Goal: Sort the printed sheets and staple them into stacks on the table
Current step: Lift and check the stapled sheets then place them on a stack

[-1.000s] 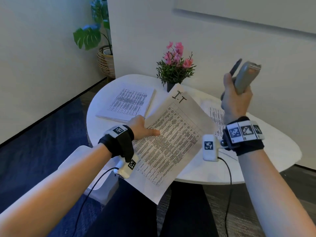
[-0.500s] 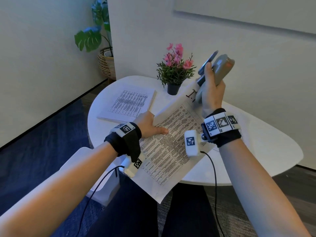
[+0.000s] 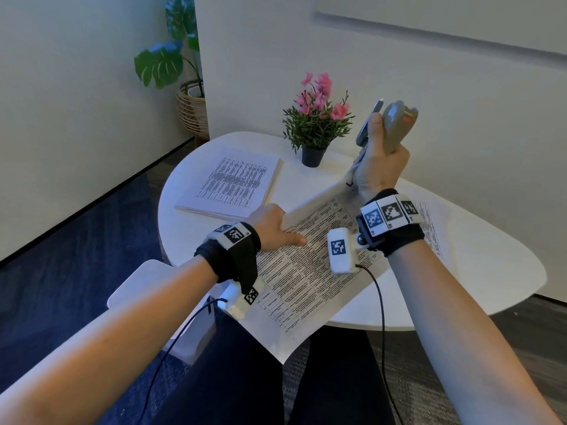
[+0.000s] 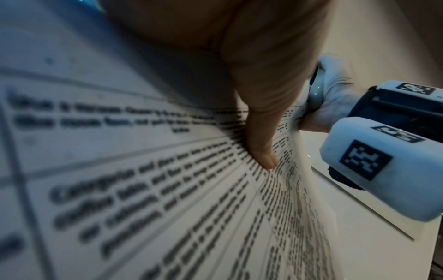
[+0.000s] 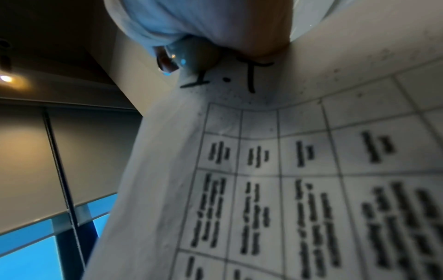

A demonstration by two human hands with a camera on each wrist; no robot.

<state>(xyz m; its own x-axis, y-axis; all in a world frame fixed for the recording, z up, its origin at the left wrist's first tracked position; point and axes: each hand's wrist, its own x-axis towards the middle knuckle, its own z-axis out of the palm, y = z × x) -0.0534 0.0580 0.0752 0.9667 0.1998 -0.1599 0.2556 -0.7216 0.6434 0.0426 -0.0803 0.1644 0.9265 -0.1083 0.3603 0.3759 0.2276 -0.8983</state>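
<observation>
A stack of printed sheets [image 3: 306, 271] with a table of text lies slanted over the near edge of the white table [image 3: 460, 271]. My left hand [image 3: 277, 228] holds its left edge, thumb [image 4: 261, 147] flat on the print. My right hand [image 3: 379, 161] grips a grey stapler [image 3: 399, 124] held upright at the sheets' raised far corner. In the right wrist view the stapler's end [image 5: 191, 56] sits at the corner beside the handwritten "I.T" [image 5: 249, 75]. Whether the sheets are between its jaws is hidden.
A second stack of printed sheets [image 3: 236, 182] lies at the table's left. Another printed sheet [image 3: 429, 228] shows under my right wrist. A potted pink flower [image 3: 313, 133] stands at the back. A white stool [image 3: 147, 289] is near my left arm.
My right hand has carried the stapler left and down from the air onto the sheets' far corner, which has lifted. My left hand has kept its hold on the left edge.
</observation>
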